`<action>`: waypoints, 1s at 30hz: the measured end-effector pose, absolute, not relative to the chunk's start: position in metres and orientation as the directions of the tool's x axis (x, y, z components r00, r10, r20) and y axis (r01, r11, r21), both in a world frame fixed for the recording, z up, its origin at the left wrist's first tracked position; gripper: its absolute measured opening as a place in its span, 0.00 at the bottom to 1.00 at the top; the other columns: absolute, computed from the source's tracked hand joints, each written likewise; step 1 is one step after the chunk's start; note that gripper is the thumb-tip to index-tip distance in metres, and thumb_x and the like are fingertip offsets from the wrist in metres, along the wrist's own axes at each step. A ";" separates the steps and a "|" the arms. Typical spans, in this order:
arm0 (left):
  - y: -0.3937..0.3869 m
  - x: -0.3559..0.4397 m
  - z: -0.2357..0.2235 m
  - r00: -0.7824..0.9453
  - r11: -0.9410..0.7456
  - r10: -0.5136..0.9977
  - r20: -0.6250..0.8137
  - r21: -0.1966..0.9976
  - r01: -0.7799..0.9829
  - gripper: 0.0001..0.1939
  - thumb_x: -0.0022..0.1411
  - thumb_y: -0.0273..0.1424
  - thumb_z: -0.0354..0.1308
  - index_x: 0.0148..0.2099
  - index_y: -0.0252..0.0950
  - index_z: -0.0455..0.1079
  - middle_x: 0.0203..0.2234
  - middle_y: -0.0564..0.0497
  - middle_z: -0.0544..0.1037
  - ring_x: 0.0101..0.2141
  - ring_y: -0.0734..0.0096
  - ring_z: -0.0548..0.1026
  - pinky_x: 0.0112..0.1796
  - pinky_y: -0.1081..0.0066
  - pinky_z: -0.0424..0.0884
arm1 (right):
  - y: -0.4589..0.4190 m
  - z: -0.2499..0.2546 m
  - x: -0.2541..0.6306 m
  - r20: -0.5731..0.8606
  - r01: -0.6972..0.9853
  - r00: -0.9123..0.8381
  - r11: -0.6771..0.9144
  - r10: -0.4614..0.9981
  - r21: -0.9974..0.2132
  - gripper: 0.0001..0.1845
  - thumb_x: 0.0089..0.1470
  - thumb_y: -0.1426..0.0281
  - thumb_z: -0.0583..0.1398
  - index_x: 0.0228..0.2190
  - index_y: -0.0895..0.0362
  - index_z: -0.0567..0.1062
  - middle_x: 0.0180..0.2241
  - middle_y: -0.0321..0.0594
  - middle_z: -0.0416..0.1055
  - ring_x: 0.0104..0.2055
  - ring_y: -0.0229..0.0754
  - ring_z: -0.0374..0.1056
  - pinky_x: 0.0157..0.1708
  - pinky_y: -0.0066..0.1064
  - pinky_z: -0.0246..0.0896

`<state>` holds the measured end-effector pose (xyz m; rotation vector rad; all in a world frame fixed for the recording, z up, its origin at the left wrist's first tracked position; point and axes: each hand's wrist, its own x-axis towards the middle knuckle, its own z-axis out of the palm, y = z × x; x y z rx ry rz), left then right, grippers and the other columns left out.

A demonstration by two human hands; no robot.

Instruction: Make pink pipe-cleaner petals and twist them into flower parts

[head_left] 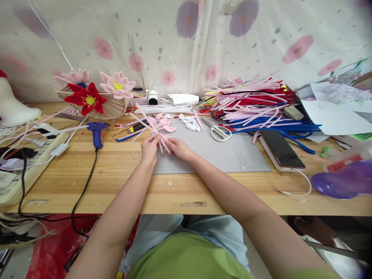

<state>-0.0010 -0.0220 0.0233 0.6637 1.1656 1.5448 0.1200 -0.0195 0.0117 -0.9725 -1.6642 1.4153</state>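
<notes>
My left hand [150, 148] and my right hand [179, 148] meet over the left part of a grey cutting mat [186, 166]. Both are closed on pale pink pipe cleaners [142, 112], which fan out above and below the fingers and cross one another. Just beyond the fingertips lie several pink petal shapes [162, 123]. White petal shapes [190, 123] rest farther back on the mat. To the right of them is a pair of scissors [220, 133] with pale handles. How the fingers pinch the stems is partly hidden.
A blue glue gun [98, 133] lies at left near a power strip [37, 166]. Finished fuzzy flowers [90, 100] stand at the back left. A heap of pipe cleaners [250, 97] fills the back right, with a phone [280, 149] and a purple object [343, 180] nearer the right edge.
</notes>
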 end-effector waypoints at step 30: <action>-0.035 0.022 0.016 0.095 0.091 0.993 -0.076 0.982 -0.163 0.15 0.54 0.39 0.58 0.25 0.34 0.60 0.15 0.57 0.66 0.13 0.85 0.56 0.15 0.80 0.49 | -0.001 0.015 0.153 -0.008 -0.132 -0.381 -0.063 0.925 -0.989 0.19 0.37 0.56 0.64 0.24 0.59 0.69 0.17 0.28 0.57 0.17 0.27 0.50 0.17 0.23 0.42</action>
